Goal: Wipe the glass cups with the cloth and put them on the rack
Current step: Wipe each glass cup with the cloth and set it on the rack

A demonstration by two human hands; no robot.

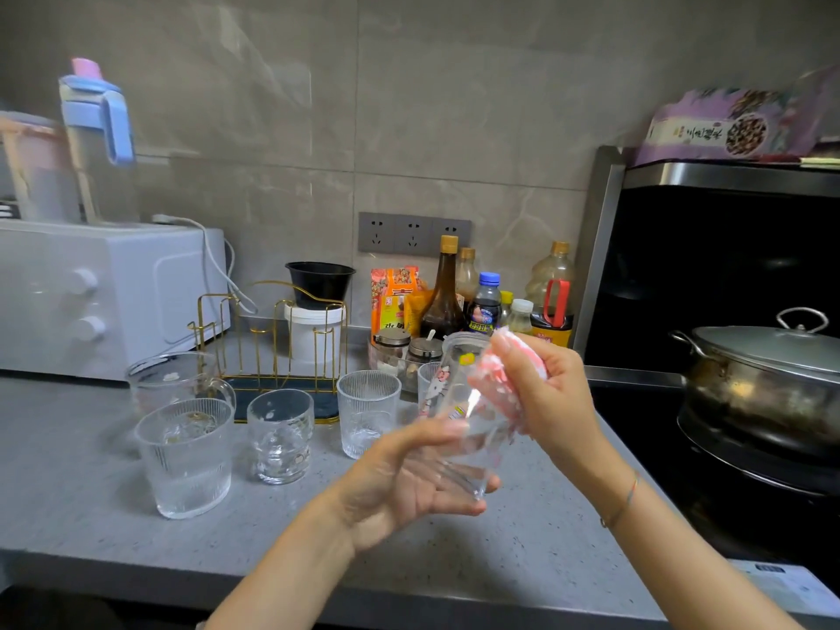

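My left hand (409, 479) grips the base of a clear glass cup (468, 402) with a cartoon print, tilted away from me above the counter. My right hand (541, 393) holds a pink and white cloth (497, 370) against the cup's side near its rim. Several other glass cups stand on the counter: a ribbed mug (186, 456), a short tumbler (280, 434), a ribbed tumbler (368, 413) and a handled mug (175, 379) behind. The gold wire rack (272, 338) on its dark tray stands behind them with no cups on it.
A white microwave (104, 293) sits at the back left. Behind the rack are a white tub with a black bowl (319, 279), sauce bottles (486, 297) and spice jars (409, 352). A lidded steel pot (763, 379) sits on the black stove at right. The grey counter's (522, 538) front edge is near me.
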